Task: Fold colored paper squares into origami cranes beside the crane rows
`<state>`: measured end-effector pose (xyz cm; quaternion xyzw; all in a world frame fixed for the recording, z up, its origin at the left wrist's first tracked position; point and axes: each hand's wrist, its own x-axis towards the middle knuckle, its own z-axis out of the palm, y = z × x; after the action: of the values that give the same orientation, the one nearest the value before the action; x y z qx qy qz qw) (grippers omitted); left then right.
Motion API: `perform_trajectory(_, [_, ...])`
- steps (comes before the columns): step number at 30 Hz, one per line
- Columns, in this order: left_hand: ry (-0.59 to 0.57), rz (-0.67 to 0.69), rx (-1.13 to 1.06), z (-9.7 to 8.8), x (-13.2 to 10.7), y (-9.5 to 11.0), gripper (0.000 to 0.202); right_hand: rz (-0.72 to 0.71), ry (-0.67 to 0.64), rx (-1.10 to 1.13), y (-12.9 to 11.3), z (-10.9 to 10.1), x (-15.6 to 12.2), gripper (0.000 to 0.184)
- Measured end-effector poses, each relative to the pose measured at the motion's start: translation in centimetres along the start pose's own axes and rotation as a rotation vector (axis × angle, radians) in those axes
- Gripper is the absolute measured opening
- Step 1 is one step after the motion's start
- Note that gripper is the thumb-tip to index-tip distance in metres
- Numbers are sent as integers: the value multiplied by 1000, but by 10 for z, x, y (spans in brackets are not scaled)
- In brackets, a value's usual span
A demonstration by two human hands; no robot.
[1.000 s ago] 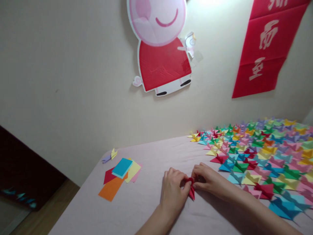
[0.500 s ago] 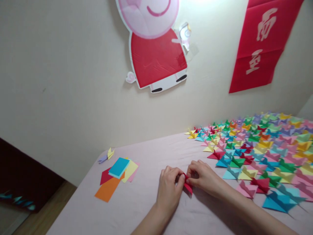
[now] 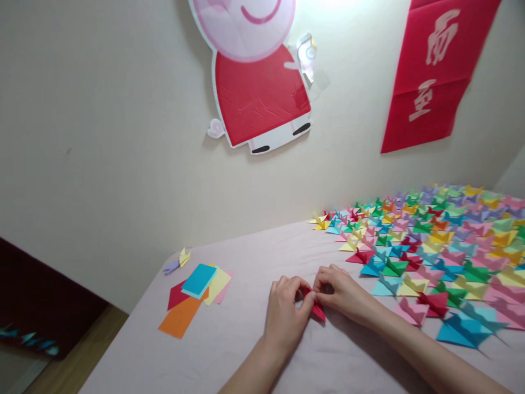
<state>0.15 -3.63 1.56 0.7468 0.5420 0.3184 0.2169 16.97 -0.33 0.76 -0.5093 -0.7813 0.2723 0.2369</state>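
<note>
Pinching worry first: honestly, what I'd fret about is the small red folded paper piece (image 3: 318, 312) skewing or tearing at a crease. Both hands squeeze it close together, and it only rests on a soft pale pink tablecloth (image 3: 246, 350) that probably gives under pressure.
Loose sheets (far left): a fanned pile of flat coloured paper squares (image 3: 192, 301), orange at the near end and a blue one on top, sits well apart from the hands. A draught or a stray arm could scatter them, I reckon.
Two little folded bits: a lilac and yellow folded pair (image 3: 177, 261) lies just beyond that pile, near the table's far-left corner.
Left hand (image 3: 287, 314): nearly closed, fingers curled in, thumb and fingertips nipped onto the left side of the red piece.
Red piece: it's on the cloth between the two hands, around the near middle of the table, with its pointed end aimed toward the near edge.
Right hand (image 3: 343, 293): also mostly closed, fingertips pinched on the upper right of the red piece.
Finished rows (right): a big spread of multicoloured folded paper cranes (image 3: 430, 246) lies just beside the right forearm, so a careless elbow could knock the nearest ones out of line.
</note>
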Motion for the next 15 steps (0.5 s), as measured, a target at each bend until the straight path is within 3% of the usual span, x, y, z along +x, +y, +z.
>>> perform_trajectory(15, [-29,-15,0,-1,-1,-2,19,-46,-65,2,3,-6,-1,6])
